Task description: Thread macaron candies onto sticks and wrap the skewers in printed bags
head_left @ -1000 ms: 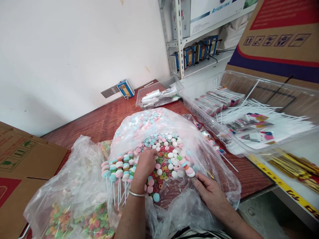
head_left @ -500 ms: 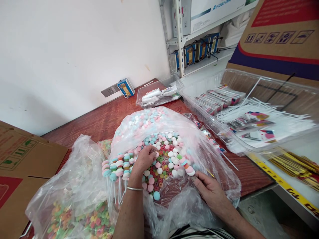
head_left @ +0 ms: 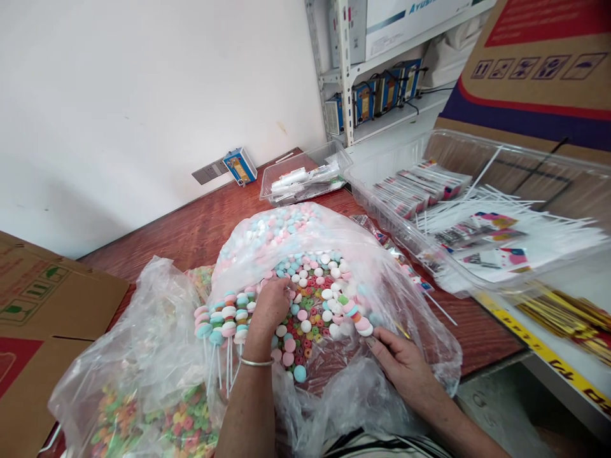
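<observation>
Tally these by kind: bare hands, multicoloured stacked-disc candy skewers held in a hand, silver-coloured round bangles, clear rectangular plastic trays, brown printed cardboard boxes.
Bare hands: 2 (left hand, right hand)
Multicoloured stacked-disc candy skewer, held: 1
Silver-coloured round bangle: 1
Clear rectangular plastic trays: 2 (small tray, large tray)
Brown printed cardboard boxes: 2 (left box, right box)
Total: 8

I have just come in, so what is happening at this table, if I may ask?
A person works with two bare hands. The right hand holds a stacked candy skewer near its lower end. The left hand reaches among loose candies at the mouth of a clear bag; whether it grips one is hard to tell. Several loaded skewers lie beside the left wrist, and a clear tray with white sticks stands to the right.
</observation>
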`<act>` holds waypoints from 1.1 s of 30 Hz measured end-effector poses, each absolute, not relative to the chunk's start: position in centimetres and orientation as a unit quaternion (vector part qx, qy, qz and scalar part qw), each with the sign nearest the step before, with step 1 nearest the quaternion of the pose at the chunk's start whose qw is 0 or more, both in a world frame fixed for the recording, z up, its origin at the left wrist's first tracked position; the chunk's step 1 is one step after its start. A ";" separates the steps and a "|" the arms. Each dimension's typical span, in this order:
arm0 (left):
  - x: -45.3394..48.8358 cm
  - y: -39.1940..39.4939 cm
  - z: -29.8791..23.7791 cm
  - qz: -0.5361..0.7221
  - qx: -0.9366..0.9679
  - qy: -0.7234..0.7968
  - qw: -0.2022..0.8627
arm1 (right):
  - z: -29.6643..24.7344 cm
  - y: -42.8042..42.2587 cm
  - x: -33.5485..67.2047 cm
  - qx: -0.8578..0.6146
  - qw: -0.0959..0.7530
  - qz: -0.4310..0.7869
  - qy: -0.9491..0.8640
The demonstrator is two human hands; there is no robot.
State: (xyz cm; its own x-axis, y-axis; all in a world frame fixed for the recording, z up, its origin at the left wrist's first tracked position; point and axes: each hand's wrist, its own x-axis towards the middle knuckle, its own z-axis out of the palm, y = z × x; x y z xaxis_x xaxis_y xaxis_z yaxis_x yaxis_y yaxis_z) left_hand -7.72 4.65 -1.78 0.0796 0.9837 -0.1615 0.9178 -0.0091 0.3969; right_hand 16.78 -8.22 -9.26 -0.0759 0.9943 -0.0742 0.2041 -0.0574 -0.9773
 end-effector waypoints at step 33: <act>-6.8 3.5 -2.2 0.083 0.755 0.580 0.293 | -9.3 -8.2 16.6 -0.546 0.414 0.495 -0.534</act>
State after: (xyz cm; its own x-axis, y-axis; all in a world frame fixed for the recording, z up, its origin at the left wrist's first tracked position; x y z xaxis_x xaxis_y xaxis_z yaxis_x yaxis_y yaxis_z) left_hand -6.80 3.49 -2.23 0.3127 0.9251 -0.2154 0.8283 -0.1546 0.5386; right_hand 16.63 -8.18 -9.28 -0.0611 0.9933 -0.0983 0.1741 -0.0864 -0.9809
